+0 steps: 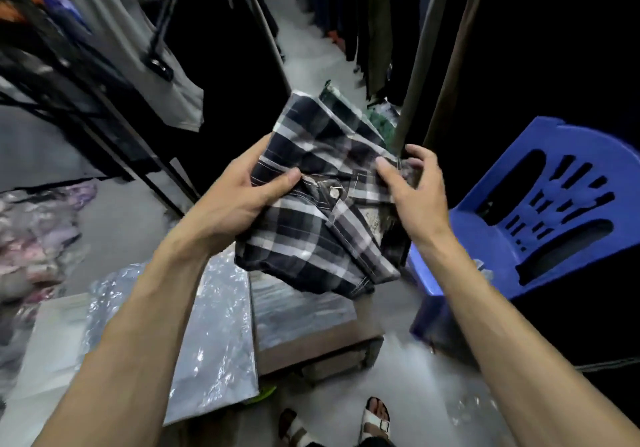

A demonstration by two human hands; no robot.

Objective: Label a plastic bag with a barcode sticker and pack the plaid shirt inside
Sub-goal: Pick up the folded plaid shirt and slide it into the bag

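A folded black, grey and white plaid shirt (pixel 311 218) is held up in the air in front of me. My left hand (pixel 242 197) grips its left edge, thumb on top near the collar. My right hand (pixel 412 193) holds the right side near the collar, fingers curled over the cloth. Clear plastic bags (pixel 214 335) lie flat in a pile below my left forearm. No barcode sticker is visible in the head view.
A blue plastic chair (pixel 540 218) stands at the right. A low cardboard box (pixel 311 339) sits under the shirt. Racks of hanging clothes (pixel 114 48) line the left and far side. A heap of bagged garments (pixel 38 238) lies at left. My sandalled feet (pixel 374 415) are below.
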